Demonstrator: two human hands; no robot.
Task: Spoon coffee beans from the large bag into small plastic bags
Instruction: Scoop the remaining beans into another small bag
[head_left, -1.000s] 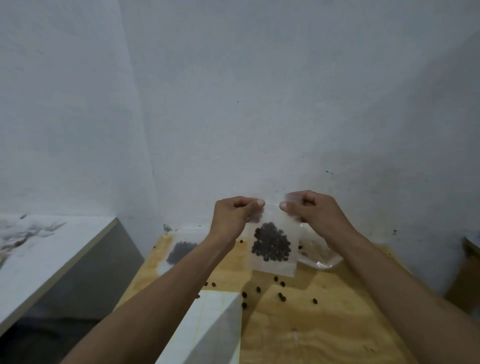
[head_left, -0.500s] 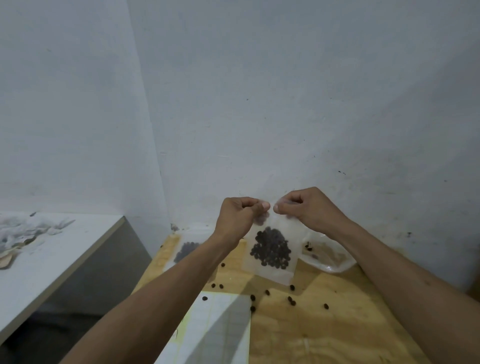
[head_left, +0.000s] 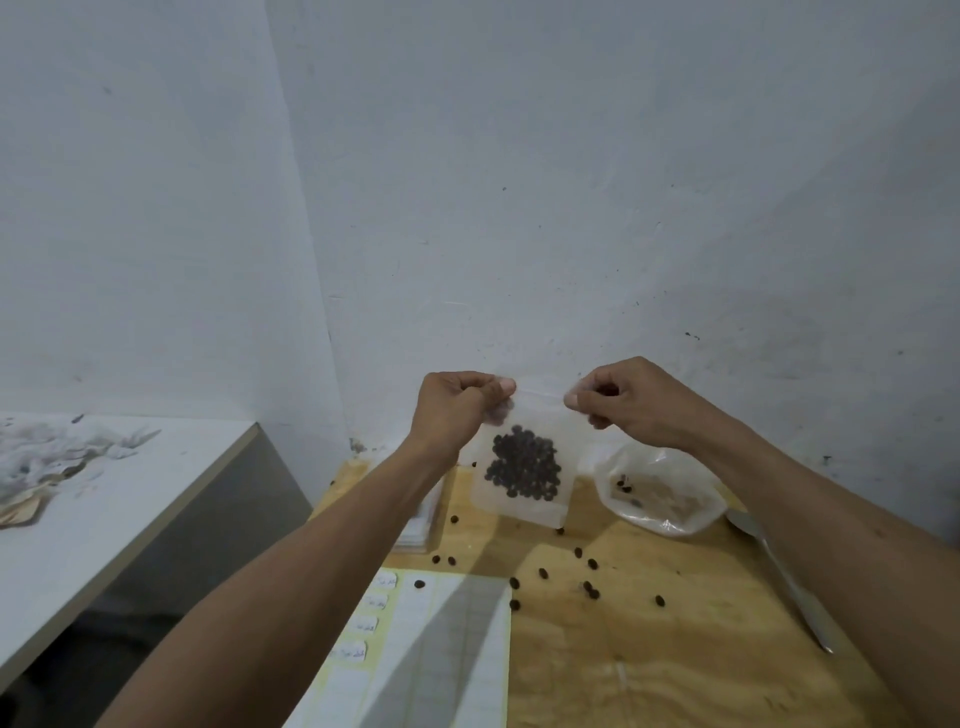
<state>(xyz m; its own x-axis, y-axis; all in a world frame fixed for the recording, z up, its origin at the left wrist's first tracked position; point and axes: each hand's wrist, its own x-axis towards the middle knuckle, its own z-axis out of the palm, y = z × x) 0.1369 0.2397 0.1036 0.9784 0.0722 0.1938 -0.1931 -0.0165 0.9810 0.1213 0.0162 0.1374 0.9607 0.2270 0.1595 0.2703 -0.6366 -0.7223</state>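
Observation:
A small clear plastic bag (head_left: 524, 499) with a clump of dark coffee beans in its lower half hangs upright above the wooden table (head_left: 649, 649). My left hand (head_left: 457, 410) pinches its top left corner and my right hand (head_left: 628, 402) pinches its top right corner. Behind it on the right lies the large clear bag (head_left: 660, 499), nearly flat, with only a few beans inside. A metal spoon (head_left: 789, 582) lies on the table at the right, partly under my right forearm.
Several loose beans (head_left: 587, 584) are scattered on the table. A stack of small bags (head_left: 423, 525) sits under my left forearm. A white label sheet (head_left: 441, 649) lies at the front. A grey ledge (head_left: 104, 519) stands to the left, the wall close behind.
My hands moved apart along the bag's top edge, from nearly touching to the two corners. The camera tilted, showing more of the table and the spoon.

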